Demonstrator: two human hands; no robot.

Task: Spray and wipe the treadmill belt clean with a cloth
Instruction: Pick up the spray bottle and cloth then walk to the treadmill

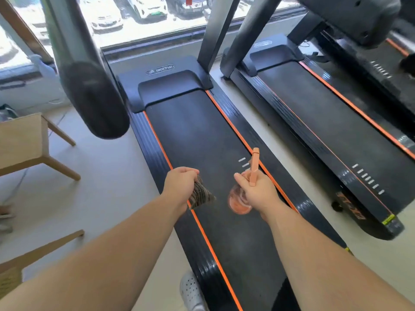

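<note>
Landmark: the treadmill belt [202, 135], a long black strip edged in orange; every place below is given from it.
Left hand: the left hand [180, 182] hangs over the belt's left orange edge, its fingers curled round a bunched, dark striped cloth [201, 196].
Cloth: it hangs from the fist above the belt's left margin and appears clear of the surface. It is probably held off to the side so the spray lands on the belt first.
Right hand: the right hand [258, 191] is above the right half of the belt, near the white marks, and wraps round the neck of the spray bottle [239, 202].
Spray bottle: the orange body hangs below the hand, over the belt. The sprayer head [255, 162] sticks up and away from the person, aimed along the belt's length. Whether a finger is on the trigger cannot be told.
Step, as judged: spraying comes first, with the cloth held ready to wipe. Whether the belt is wet yet cannot be told.
Shoe: a white perforated shoe [190, 290] stands on the floor just left of the belt's near end, so the person works from beside it.
Neighbour: a second treadmill [325, 131] lies to the right of the belt.
</note>
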